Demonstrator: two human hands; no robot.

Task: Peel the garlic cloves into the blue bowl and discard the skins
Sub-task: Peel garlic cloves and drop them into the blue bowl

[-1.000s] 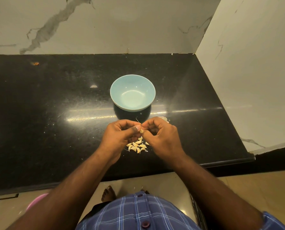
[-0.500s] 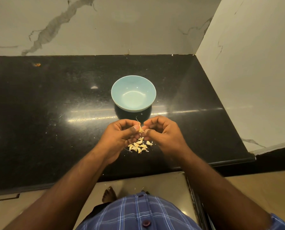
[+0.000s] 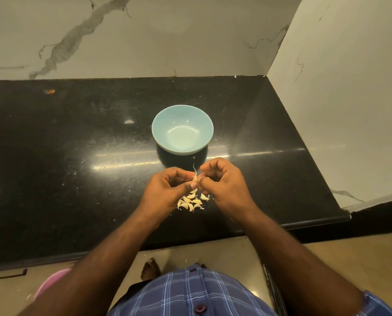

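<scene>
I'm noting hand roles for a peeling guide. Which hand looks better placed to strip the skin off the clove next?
Probably the right hand: the left hand already pinches the garlic clove, and the right's curled fingertips sit against the clove's side.

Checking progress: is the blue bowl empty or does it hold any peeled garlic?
Empty. The blue bowl shows only its bare glazed inside; the garlic cloves lie on the counter near it.

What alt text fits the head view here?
Both hands, left hand and right hand, pinch one garlic clove above a pile of cloves on a black counter. An empty blue bowl sits just beyond.
</scene>
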